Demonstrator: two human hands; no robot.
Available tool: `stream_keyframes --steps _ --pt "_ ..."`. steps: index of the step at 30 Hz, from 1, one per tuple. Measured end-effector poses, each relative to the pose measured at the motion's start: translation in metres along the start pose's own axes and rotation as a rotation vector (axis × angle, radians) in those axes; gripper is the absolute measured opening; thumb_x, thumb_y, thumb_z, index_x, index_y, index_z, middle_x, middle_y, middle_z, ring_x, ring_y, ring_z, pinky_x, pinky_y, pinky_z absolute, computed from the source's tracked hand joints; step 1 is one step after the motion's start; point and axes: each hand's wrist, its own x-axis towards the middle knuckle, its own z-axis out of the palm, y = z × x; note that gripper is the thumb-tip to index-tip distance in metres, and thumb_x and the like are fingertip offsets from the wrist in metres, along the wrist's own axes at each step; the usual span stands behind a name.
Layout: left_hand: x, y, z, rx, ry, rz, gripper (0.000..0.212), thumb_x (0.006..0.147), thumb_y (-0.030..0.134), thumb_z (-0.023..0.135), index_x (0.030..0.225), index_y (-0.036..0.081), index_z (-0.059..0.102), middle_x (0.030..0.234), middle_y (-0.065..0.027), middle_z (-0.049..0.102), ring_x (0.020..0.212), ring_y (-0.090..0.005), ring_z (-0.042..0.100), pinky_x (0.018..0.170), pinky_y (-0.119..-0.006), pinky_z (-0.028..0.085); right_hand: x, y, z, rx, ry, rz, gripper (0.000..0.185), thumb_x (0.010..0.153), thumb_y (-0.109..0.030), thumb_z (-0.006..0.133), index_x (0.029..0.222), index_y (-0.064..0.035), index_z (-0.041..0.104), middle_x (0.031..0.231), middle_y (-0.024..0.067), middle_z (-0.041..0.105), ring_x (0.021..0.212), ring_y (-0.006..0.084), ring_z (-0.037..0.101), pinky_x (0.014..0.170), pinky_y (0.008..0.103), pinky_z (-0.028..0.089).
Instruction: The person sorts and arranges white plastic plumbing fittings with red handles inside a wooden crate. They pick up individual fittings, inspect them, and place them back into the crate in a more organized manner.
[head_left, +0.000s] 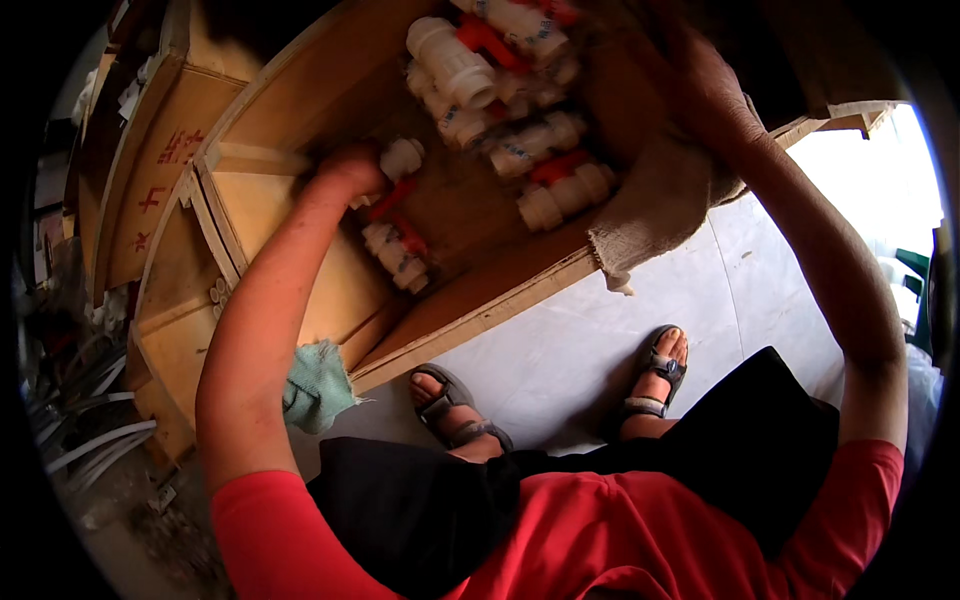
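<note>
Several white plastic ball valves with red handles lie in a wooden compartment (480, 319) before me. My left hand (352, 174) is down in the compartment on the left, around or against a white valve (402, 158); its fingers are hidden. Just below that hand lies another valve (395, 256). On the right side, my right hand (701, 82) reaches to the compartment's dark far end, beside a grey-brown cloth (652, 210) draped over the edge. Its fingers fade into shadow. A larger valve (452, 62) rests on the pile between my hands.
A green cloth (319, 386) hangs by the near left corner of the compartment. Further wooden compartments (161, 180), one with red writing, stand at the left. White pipes (105, 442) lie below them. My sandalled feet stand on the pale tiled floor (525, 360).
</note>
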Motion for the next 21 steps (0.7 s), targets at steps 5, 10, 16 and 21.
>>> stream_keyframes --steps 5,10,16,21 --pt "-0.044 0.040 -0.056 -0.251 -0.391 -0.101 0.059 0.069 0.029 0.076 0.117 -0.003 0.062 0.103 -0.0173 0.068 0.094 -0.0247 0.065 0.083 -0.033 0.051 -0.001 0.005 0.002 -0.015 0.019 0.008 0.069 0.092 -0.043 0.051 0.145 -0.0047 0.031 0.125 0.0300 0.055 0.118 0.0433 0.053 0.100 0.0462 0.042" --pt "-0.065 0.046 -0.048 -0.646 -0.644 0.062 0.052 0.077 0.028 0.069 0.118 -0.004 0.063 0.102 -0.0094 0.068 0.093 -0.0162 0.062 0.081 -0.029 0.050 0.001 0.014 0.007 -0.008 0.060 -0.084 0.068 0.091 -0.041 0.052 0.144 -0.0036 0.032 0.125 0.0300 0.055 0.117 0.0432 0.053 0.099 0.0461 0.042" --pt "-0.066 0.076 -0.037 -0.969 -0.749 0.069 0.045 0.083 0.033 0.068 0.114 0.000 0.065 0.098 -0.0070 0.068 0.088 -0.0130 0.063 0.073 -0.025 0.050 0.000 0.004 0.002 0.009 0.031 -0.039 0.068 0.090 -0.041 0.052 0.143 -0.0033 0.033 0.125 0.0299 0.055 0.117 0.0431 0.054 0.099 0.0459 0.043" --pt "-0.068 0.105 -0.025 -1.451 -0.830 0.083 0.035 0.094 0.029 0.059 0.116 0.002 0.062 0.103 -0.0102 0.068 0.079 -0.0177 0.068 0.064 -0.031 0.056 0.001 0.007 0.004 0.001 0.033 -0.033 0.068 0.090 -0.042 0.052 0.143 -0.0035 0.033 0.124 0.0296 0.056 0.116 0.0434 0.054 0.098 0.0463 0.043"
